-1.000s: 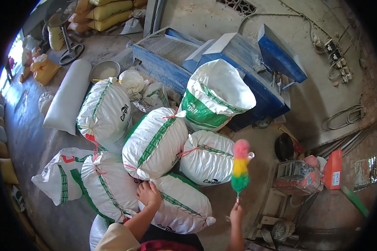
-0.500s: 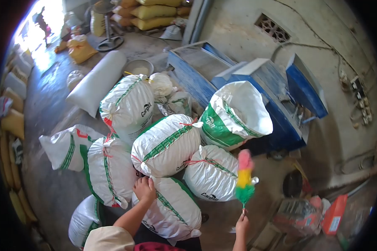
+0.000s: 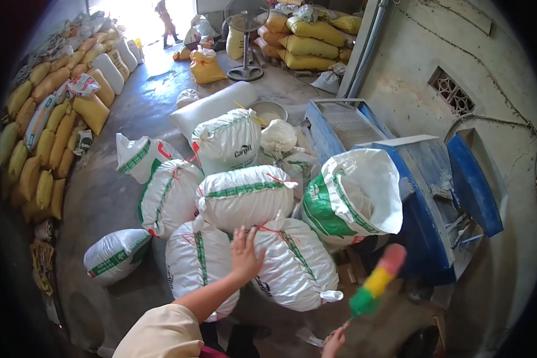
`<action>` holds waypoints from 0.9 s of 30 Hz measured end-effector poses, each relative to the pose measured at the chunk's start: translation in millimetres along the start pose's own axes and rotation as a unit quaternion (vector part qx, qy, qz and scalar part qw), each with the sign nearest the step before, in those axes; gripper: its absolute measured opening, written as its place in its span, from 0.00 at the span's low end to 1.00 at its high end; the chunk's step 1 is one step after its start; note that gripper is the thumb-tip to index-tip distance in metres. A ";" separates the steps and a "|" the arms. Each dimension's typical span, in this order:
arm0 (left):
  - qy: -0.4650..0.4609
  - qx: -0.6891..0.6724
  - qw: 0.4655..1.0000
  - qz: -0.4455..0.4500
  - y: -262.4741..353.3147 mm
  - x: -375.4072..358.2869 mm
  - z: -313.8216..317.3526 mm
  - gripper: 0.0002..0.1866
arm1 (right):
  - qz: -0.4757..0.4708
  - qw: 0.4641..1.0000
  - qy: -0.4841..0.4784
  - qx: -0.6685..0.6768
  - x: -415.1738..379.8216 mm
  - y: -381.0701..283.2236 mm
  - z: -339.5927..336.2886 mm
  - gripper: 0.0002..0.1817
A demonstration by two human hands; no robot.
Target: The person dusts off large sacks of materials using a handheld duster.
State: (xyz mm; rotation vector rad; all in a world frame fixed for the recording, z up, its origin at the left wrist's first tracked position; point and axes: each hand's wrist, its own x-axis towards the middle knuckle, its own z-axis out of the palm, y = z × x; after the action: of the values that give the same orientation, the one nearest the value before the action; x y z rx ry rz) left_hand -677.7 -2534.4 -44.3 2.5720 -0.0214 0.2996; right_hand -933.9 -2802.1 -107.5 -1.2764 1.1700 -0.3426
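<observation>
My left hand (image 3: 246,255) reaches across the white sacks with its fingers apart. It lies at the upper left of a tied Cargill sack (image 3: 298,262), close to the end of another sack (image 3: 200,262) on its left. A third tied sack (image 3: 244,194) with a green stripe lies just beyond the fingertips. In my right hand (image 3: 334,342) is the handle of a feather duster (image 3: 373,285), its head banded green, yellow and pink. The duster leans up and to the right, apart from the sacks, and its pink tip is blurred.
An open Cargill sack (image 3: 319,206) stands beside a blue machine (image 3: 426,221). Stacked yellow sacks (image 3: 316,45) and a pedestal fan (image 3: 245,71) are at the back. More sacks (image 3: 56,146) line the left wall. A distant person (image 3: 167,22) is in the bright doorway.
The view has tilted up, showing more of the room. My left hand has shifted from the left front sack toward the right one. The duster, upright before, now leans right.
</observation>
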 end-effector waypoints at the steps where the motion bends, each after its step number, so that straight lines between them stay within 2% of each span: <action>1: -0.008 0.000 1.000 0.018 18.4 -4.2 16.6 0.35 | -0.019 0.999 -0.012 -0.045 24.9 28.9 -12.0 0.22; 2: -0.017 -0.001 0.999 0.035 34.9 -10.2 34.9 0.35 | -0.036 0.995 -0.025 -0.091 38.2 44.6 -27.1 0.21; 3: -0.063 -0.039 0.997 -0.005 50.0 -15.1 53.9 0.34 | -0.076 0.981 -0.027 -0.175 39.0 50.1 -29.1 0.21; 4: -0.068 -0.040 0.997 -0.009 62.2 -23.2 69.8 0.34 | -0.117 0.959 -0.032 -0.258 35.6 53.3 -24.0 0.22; 6: -0.060 0.108 0.992 -0.010 76.4 -34.3 99.5 0.34 | -0.127 0.944 -0.056 -0.298 56.7 106.0 -34.9 0.22; 7: -0.046 0.081 0.995 -0.022 79.2 -33.0 101.9 0.34 | -0.140 0.930 -0.078 -0.331 69.7 122.7 -33.0 0.23; 11: -0.063 0.085 0.994 -0.009 77.1 -31.7 102.5 0.32 | -0.128 0.951 -0.129 -0.250 101.1 184.1 -13.4 0.25; 12: -0.080 0.093 0.992 -0.004 77.6 -31.6 104.6 0.32 | -0.083 0.891 -0.189 -0.405 121.6 213.5 -21.3 0.24; 13: -0.067 0.096 0.993 -0.006 77.7 -32.7 106.8 0.32 | -0.033 0.798 -0.248 -0.548 143.7 245.9 -38.0 0.23; 15: -0.054 0.107 0.993 0.001 76.0 -33.5 110.5 0.32 | -0.160 0.698 -0.257 -0.649 182.6 329.4 -58.5 0.20; 16: -0.054 0.105 0.993 0.003 75.5 -33.3 112.1 0.31 | -0.051 0.807 -0.201 -0.553 169.8 299.0 -41.7 0.28; 17: -0.056 0.111 0.992 0.002 76.4 -33.3 112.7 0.31 | -0.160 0.845 -0.129 -0.494 173.0 319.3 -33.7 0.26; 18: -0.057 0.115 0.992 0.000 77.4 -33.3 114.2 0.31 | 0.045 0.856 -0.114 -0.502 162.2 264.4 -9.9 0.24; 19: -0.057 0.118 0.991 0.005 75.9 -33.2 116.6 0.31 | -0.065 0.925 -0.057 -0.369 143.6 227.5 7.0 0.25; 20: -0.057 0.121 0.991 0.010 73.9 -33.3 118.2 0.31 | 0.095 0.956 -0.039 -0.274 131.3 180.2 22.2 0.25; 21: -0.057 0.129 0.990 0.014 74.9 -33.1 118.4 0.31 | 0.010 0.981 -0.021 -0.194 115.8 167.8 29.2 0.24; 22: -0.057 0.135 0.989 0.022 74.6 -33.3 118.7 0.30 | 0.020 0.982 -0.007 -0.190 110.0 178.3 25.7 0.24; 24: -0.051 0.143 0.988 0.032 70.6 -34.1 121.8 0.30 | -0.078 0.957 -0.105 -0.257 102.3 203.1 26.0 0.25; 25: -0.052 0.135 0.989 0.039 71.2 -34.2 121.3 0.30 | 0.042 0.941 -0.150 -0.300 94.2 163.4 28.5 0.23; 26: -0.046 0.145 0.987 0.045 69.5 -34.9 123.3 0.30 | 0.053 0.946 -0.136 -0.291 111.2 224.6 12.5 0.23; 27: -0.044 0.147 0.987 0.048 69.2 -35.4 123.6 0.30 | -0.015 0.926 -0.137 -0.351 124.5 278.1 7.5 0.22</action>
State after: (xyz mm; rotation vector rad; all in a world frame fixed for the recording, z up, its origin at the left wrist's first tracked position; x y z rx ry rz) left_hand -691.8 -2659.6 -118.2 2.8811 -0.1446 0.2402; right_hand -980.2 -2800.7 -408.7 -1.8908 1.0624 0.2647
